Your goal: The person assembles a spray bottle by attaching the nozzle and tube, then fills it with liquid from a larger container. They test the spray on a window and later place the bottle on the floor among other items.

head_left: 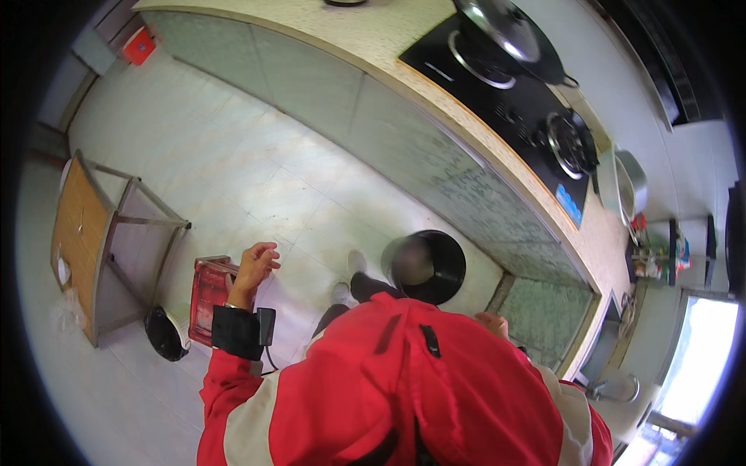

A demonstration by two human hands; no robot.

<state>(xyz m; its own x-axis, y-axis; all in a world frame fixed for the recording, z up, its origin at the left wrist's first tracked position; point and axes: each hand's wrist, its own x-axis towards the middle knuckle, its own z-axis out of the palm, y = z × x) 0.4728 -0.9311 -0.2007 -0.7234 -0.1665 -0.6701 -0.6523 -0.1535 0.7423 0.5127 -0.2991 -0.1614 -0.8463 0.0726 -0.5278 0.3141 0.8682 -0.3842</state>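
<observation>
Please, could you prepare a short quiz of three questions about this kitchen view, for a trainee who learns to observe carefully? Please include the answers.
1. Which thing stands on the floor, to the right of the person's shoes?
A) a tap
B) a black bucket
C) a ladder

2. True or false: the person's left hand is gripping a long spoon.

3. How many of the two visible burners on the black hob carry a wok?

Key:
1. B
2. False; no object shows in that hand, its fingers partly curled.
3. One; the other burner has nothing on it.
</observation>
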